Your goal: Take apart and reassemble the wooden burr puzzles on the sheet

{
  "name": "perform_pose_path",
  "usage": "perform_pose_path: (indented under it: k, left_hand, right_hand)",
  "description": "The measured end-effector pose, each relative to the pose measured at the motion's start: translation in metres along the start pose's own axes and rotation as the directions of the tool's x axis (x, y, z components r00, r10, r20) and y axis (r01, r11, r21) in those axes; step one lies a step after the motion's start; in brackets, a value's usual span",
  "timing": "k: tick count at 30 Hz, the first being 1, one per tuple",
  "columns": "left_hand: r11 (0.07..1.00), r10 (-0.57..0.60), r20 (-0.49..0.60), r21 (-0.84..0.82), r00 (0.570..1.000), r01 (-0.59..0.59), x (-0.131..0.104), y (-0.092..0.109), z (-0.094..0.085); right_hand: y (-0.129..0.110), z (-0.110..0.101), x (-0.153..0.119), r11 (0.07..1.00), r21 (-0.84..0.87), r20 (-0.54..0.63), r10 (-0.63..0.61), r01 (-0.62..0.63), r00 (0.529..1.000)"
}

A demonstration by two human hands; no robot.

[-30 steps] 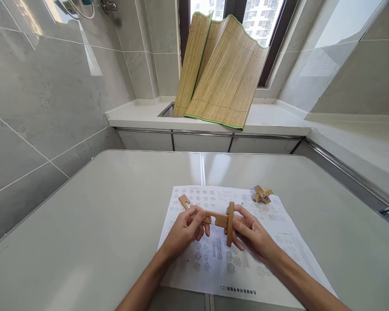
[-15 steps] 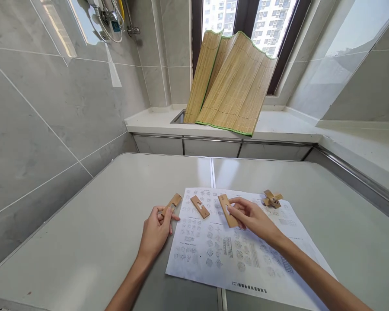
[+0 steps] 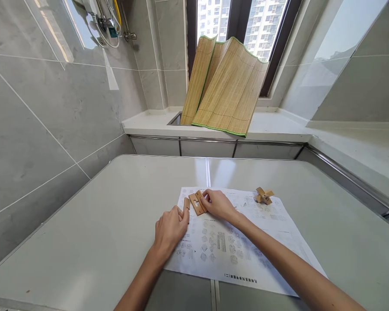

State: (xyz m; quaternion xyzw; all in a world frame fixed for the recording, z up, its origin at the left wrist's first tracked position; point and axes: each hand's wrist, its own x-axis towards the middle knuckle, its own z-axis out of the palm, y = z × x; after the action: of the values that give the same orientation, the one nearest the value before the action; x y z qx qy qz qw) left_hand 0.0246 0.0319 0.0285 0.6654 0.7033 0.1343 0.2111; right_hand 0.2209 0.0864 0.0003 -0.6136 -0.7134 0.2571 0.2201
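Note:
My left hand (image 3: 170,229) is at the paper's left edge, its fingers closed around the lower end of a small wooden puzzle piece (image 3: 187,202), partly hidden by the fingers. A flat notched wooden piece (image 3: 196,206) lies on the printed sheet (image 3: 243,259) just right of it. My right hand (image 3: 218,204) pinches another notched wooden piece (image 3: 200,198), which lies alongside the middle one, close against it or touching. Several interlocked wooden pieces form a cross-shaped block (image 3: 264,196) near the sheet's upper right corner, away from both hands.
The sheet lies on a pale folding table (image 3: 84,242) with a seam down its middle. Beyond the far edge, a bamboo mat (image 3: 230,90) leans on a white ledge (image 3: 149,122) before a window. Grey tiled walls (image 3: 29,129) stand at the sides.
My right hand has moved left, bringing its wooden piece beside the middle one. My left hand has shifted right onto the sheet's edge, and its piece now stands closer to the others.

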Motion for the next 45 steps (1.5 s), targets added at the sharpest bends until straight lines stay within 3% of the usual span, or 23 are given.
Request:
perform_pose_path:
  k: [6,8,11,13,16,20,24,33,36,40,43,45]
  left_hand:
    - [0.990,0.066,-0.025,0.127,0.998,-0.062,0.004,-0.006,0.001]
    - [0.979,0.175,-0.081,0.118,0.981,-0.165,0.007,-0.013,0.005]
    - [0.894,0.447,-0.193,0.072,0.873,-0.442,0.015,-0.021,0.015]
    - [0.829,0.554,-0.205,0.049,0.807,-0.556,0.022,-0.022,0.022]
    - [0.786,0.614,-0.154,0.021,0.775,-0.618,0.035,-0.017,0.030]
    - [0.787,0.610,-0.108,-0.028,0.785,-0.616,0.051,-0.005,0.036]
    - [0.806,0.584,-0.111,-0.041,0.804,-0.591,0.062,0.001,0.037]
    - [0.881,0.469,-0.206,0.033,0.859,-0.473,0.087,-0.016,0.028]
    - [0.879,0.471,-0.271,0.065,0.839,-0.473,0.085,-0.014,0.027]
    - [0.791,0.608,-0.277,0.129,0.744,-0.598,0.067,0.003,0.030]
    - [0.700,0.712,-0.218,0.148,0.668,-0.698,0.051,0.017,0.035]
    - [0.653,0.756,-0.176,0.141,0.631,-0.744,0.045,0.022,0.038]
  right_hand:
    - [-0.003,-0.004,-0.008,0.997,-0.050,0.017,-0.053,0.053,0.998]
    - [0.001,-0.006,-0.012,0.996,-0.046,0.016,-0.072,0.072,0.997]
    - [0.010,-0.013,-0.021,0.994,-0.010,0.011,-0.106,0.106,0.994]
    - [0.018,-0.021,-0.029,0.992,0.029,0.004,-0.125,0.125,0.992]
    - [0.037,-0.036,-0.048,0.984,0.100,0.000,-0.147,0.147,0.989]
    - [0.069,-0.054,-0.076,0.943,0.298,-0.020,-0.151,0.150,0.988]
    - [0.092,-0.057,-0.092,0.908,0.415,0.013,-0.073,0.061,0.997]
    - [0.099,-0.056,-0.096,0.736,0.676,-0.012,0.059,-0.035,0.998]
    - [0.101,-0.059,-0.095,0.572,0.817,-0.013,0.144,-0.073,0.989]
    - [0.112,-0.062,-0.091,0.127,0.971,0.164,0.270,-0.204,0.949]
    - [0.123,-0.065,-0.086,-0.194,0.951,0.285,0.231,-0.243,0.930]
    - [0.129,-0.067,-0.084,-0.338,0.913,0.306,0.195,-0.229,0.932]
